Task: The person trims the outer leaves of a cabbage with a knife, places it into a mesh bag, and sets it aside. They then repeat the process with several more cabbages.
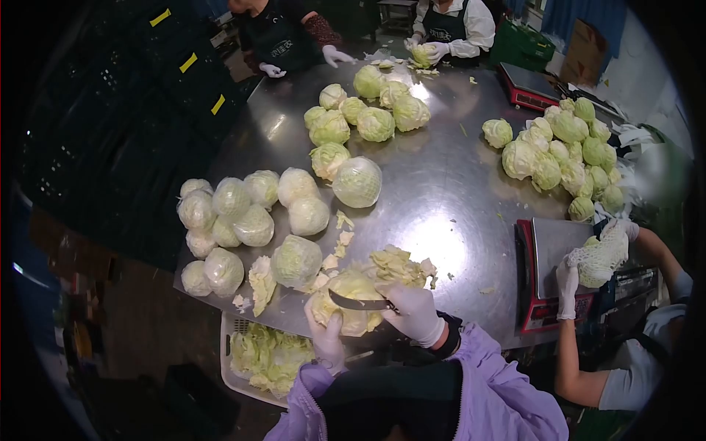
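Observation:
Near the front edge of the metal table, my left hand (pixel 326 336), in a white glove, holds a pale cabbage (pixel 346 288) from its lower left side. The gloved right hand (pixel 412 312) is closed round the handle of a curved knife (pixel 353 302). Its dark blade lies across the cabbage's upper face. Trimmed leaves (pixel 397 266) are heaped just beyond, and a wrapped cabbage (pixel 296 261) sits to the upper left.
Wrapped cabbages (pixel 232 198) stand at the left, more cabbages (pixel 375 124) farther back. A crate of leaves (pixel 226 353) is below the edge. At right are a pile (pixel 570 147), a red scale (pixel 525 275) and a co-worker holding a netted cabbage (pixel 599 261). Two people stand opposite.

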`<action>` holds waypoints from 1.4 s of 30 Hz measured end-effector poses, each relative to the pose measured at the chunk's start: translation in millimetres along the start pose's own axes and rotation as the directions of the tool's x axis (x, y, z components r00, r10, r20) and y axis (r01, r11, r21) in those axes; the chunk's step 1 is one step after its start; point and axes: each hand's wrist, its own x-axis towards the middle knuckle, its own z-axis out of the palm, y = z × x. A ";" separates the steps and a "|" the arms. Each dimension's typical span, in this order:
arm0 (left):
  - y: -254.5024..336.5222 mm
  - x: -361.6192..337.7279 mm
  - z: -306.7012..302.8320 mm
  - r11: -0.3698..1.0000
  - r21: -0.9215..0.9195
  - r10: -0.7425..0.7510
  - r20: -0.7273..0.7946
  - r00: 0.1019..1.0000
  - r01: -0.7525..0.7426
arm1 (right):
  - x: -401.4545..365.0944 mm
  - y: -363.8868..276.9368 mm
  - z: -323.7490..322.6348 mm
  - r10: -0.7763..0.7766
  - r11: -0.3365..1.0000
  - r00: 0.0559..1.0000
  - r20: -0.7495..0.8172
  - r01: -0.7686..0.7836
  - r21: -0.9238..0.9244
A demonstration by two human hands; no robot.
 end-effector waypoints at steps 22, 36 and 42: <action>7.7 6.6 4.4 0.973 -0.202 -0.094 0.089 0.992 0.111 | 20.2 14.6 -33.1 0.341 0.853 0.935 0.099 -0.352 0.386; 7.3 6.8 0.3 0.930 -0.310 -0.158 0.153 0.975 0.199 | 23.4 -4.1 -41.4 0.094 0.942 0.996 0.009 -0.092 0.323; 9.2 7.4 7.0 0.969 -0.239 -0.020 0.149 0.989 0.056 | 25.2 4.9 -26.8 0.212 0.935 0.972 -0.099 -0.172 0.309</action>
